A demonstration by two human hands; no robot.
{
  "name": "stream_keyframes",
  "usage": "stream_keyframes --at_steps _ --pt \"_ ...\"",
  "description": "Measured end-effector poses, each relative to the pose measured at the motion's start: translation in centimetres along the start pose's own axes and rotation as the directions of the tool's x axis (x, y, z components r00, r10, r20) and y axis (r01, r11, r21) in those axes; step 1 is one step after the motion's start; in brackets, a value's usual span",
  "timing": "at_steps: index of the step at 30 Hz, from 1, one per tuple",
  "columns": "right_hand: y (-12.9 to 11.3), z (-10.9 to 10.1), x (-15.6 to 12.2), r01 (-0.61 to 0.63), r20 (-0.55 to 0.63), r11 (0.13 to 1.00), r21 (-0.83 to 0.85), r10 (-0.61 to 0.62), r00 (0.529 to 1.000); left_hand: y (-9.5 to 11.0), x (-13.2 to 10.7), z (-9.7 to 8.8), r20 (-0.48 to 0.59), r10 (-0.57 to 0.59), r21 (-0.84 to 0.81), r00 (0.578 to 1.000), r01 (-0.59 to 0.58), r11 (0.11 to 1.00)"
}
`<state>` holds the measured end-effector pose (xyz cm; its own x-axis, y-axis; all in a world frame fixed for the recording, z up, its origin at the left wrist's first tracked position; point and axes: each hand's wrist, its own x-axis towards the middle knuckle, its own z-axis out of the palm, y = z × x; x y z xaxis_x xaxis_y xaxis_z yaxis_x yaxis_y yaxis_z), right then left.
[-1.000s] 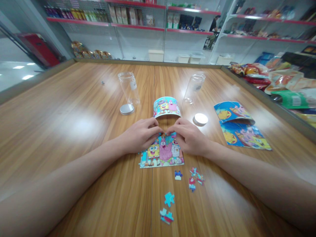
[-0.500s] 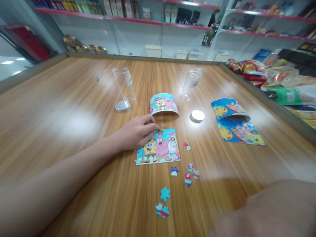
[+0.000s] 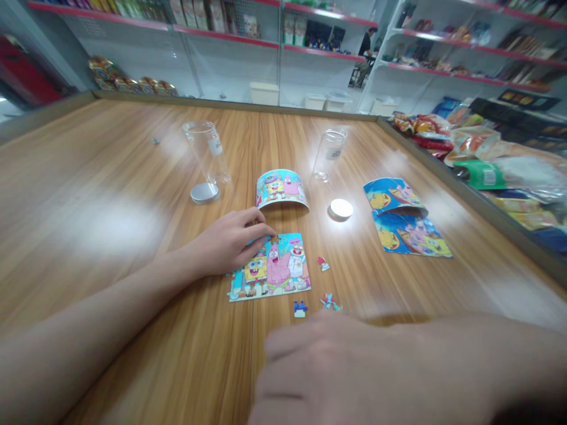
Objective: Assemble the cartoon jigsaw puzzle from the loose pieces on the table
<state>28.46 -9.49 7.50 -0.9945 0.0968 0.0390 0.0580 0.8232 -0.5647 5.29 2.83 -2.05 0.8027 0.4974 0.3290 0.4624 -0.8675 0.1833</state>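
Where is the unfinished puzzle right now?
In the head view, the unfinished puzzle lies flat on the table just below and left of centre, nearer the person than the curved picture card, with the left hand at its upper left side.

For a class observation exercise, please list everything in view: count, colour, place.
table: 1, brown, centre
jigsaw: 1, multicoloured, table middle
loose pieces: several, some perhaps hidden, multicoloured, beside jigsaw
curved picture: 1, multicoloured, behind jigsaw
blue pictures: 2, mainly blue, table's right side
jars: 2, clear, farther back on table
lids: 2, silvery, nearer than jars
small object: 1, grey, table's far left
packaged goods: many, multicoloured, beyond table's right edge
stocked shelves: several, white and red, background
bins: about 4, whitish, under shelves
packs: several, golden, beyond table's far left
red object: 1, red, left background
person: 1, dark top, far background
left hand: 1, bare, at jigsaw's upper left
right hand: 1, bare, blurred, near foreground
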Motion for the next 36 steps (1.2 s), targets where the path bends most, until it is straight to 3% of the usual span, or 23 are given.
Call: stream_keyframes --at_steps 3,8,15,17,19,21,23,24,27,30,36 --pt "0.9 0.5 0.2 -0.176 -0.05 0.945 -0.276 0.169 0.984 0.1 0.0 0.0 0.005 -0.015 -0.002 1.0 0.015 1.0" --pt "2.6 2.5 -0.4 -0.227 -0.069 0.91 -0.348 0.216 0.974 0.3 0.3 -0.1 -0.006 -0.011 0.0 1.0 0.011 1.0" --pt "2.9 1.7 0.0 -0.321 -0.042 0.932 -0.167 0.318 0.947 0.2 0.2 0.1 0.001 -0.015 -0.004 1.0 0.015 1.0" --pt "3.4 1.4 0.1 -0.353 -0.045 0.935 -0.042 0.351 0.935 0.2 0.2 0.1 0.007 -0.018 0.001 1.0 0.018 1.0" --pt "4.7 1.4 0.2 -0.378 -0.129 0.919 0.117 0.391 0.911 0.2 0.2 0.0 0.006 -0.018 0.006 1.0 0.018 1.0" --pt "6.8 1.4 0.2 -0.387 -0.339 0.887 0.25 0.455 0.823 0.3 0.3 0.0 -0.005 -0.006 0.005 1.0 0.006 1.0" --pt "9.2 1.5 0.1 -0.438 -0.545 0.846 0.303 0.531 0.649 0.3 0.3 0.1 -0.014 0.004 0.007 1.0 -0.004 1.0" --pt "10.4 1.6 -0.1 -0.45 -0.602 0.827 0.337 0.557 0.572 0.3 0.4 0.1 -0.018 0.008 0.011 1.0 -0.008 1.0" --pt "13.1 2.0 -0.6 -0.417 -0.631 0.779 0.469 0.626 0.459 0.2 0.4 0.2 -0.022 0.008 0.028 1.0 -0.007 1.0" --pt "14.0 2.3 -0.9 -0.362 -0.616 0.741 0.565 0.671 0.413 0.3 0.4 0.1 -0.018 0.008 0.038 1.0 -0.008 0.999" --pt "13.8 2.5 -0.7 -0.344 -0.608 0.724 0.598 0.689 0.395 0.5 0.3 -0.1 -0.017 0.015 0.041 1.0 -0.014 0.999"
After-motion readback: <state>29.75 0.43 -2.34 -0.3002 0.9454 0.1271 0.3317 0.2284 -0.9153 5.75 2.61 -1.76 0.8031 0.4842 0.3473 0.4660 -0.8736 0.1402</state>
